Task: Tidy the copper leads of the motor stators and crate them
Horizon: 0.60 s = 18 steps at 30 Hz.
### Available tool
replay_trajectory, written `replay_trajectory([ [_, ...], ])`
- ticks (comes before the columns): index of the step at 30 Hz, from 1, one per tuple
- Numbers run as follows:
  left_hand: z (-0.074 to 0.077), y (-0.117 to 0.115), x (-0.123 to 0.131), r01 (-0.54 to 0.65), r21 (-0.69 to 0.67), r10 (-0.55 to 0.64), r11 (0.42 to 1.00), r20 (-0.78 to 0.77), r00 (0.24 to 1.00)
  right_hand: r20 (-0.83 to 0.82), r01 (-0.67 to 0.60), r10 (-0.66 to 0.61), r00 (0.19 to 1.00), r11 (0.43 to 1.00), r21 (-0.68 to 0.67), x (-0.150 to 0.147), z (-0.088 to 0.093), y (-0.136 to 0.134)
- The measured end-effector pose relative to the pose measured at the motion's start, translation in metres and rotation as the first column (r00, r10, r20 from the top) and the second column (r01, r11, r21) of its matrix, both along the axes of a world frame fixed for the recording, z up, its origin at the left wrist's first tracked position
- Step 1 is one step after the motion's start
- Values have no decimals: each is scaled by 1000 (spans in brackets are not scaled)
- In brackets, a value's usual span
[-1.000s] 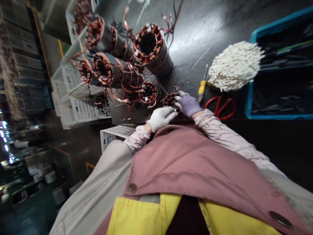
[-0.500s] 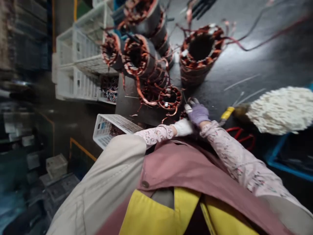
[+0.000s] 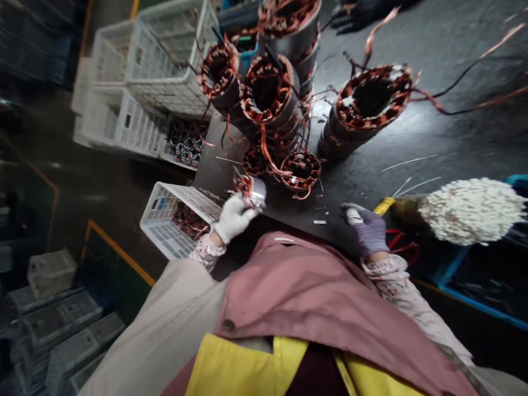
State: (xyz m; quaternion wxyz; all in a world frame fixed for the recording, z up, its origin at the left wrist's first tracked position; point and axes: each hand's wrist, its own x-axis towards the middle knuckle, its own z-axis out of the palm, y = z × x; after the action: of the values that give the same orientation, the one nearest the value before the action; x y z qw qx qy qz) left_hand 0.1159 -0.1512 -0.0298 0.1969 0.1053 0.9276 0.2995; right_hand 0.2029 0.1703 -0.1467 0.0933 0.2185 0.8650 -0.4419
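Note:
My left hand (image 3: 235,219), in a white glove, is closed around a small motor stator (image 3: 258,191) with a silvery body and copper windings. It is held at the table's near edge, above a white crate's side. My right hand (image 3: 369,231), in a purple glove with pale fingertips, rests by the table edge. Its fingers are stretched to the left and nothing shows in them. Close to it lies a yellow-handled tool (image 3: 384,206). Between the hands, a small wound stator (image 3: 301,169) stands on the table, with a second small stator (image 3: 253,159) beside it.
Stacked larger stators (image 3: 268,96) stand behind, and another tall stack (image 3: 365,104) at right with long leads. A white crate (image 3: 165,220) holds copper-coloured pieces. More white crates (image 3: 144,129) are at left. A bundle of white strands (image 3: 474,212) lies right. A black glove (image 3: 352,16) shows at top.
My hands were together at the table edge and have moved apart. The left went left, now with the stator plainly in it; the right went right. The view has shifted slightly.

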Motion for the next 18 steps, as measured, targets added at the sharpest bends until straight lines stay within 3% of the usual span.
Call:
replay_trajectory([
  [2, -4, -9, -40, 4, -262, -41, 965, -134, 990, -31, -8, 9, 999, 1000, 18, -10, 0, -7],
  [4, -17, -5, -79, 62, -478, -137, 876, -124, 983, -106, -127, 142, 984, 982, 137, -27, 6, -14],
  [7, -44, 12, -120, 268, -641, -305, 719, 55, 951, -168, -379, 471, 866, 838, 392, -57, 17, -29],
  [9, -60, 20, -134, 376, -662, -379, 648, 148, 913, -144, -489, 608, 780, 737, 467, -77, 21, -40],
  [13, -72, 21, -138, 418, -662, -405, 622, 185, 895, -66, -590, 712, 699, 626, 510, -98, 20, -60],
  [16, -55, 17, -122, 367, -672, -404, 643, 109, 908, -16, -586, 681, 732, 641, 496, -105, 21, -68],
  [18, -36, 17, -105, 324, -643, -436, 694, -16, 900, 21, -608, 675, 738, 651, 454, -111, 23, -67],
])
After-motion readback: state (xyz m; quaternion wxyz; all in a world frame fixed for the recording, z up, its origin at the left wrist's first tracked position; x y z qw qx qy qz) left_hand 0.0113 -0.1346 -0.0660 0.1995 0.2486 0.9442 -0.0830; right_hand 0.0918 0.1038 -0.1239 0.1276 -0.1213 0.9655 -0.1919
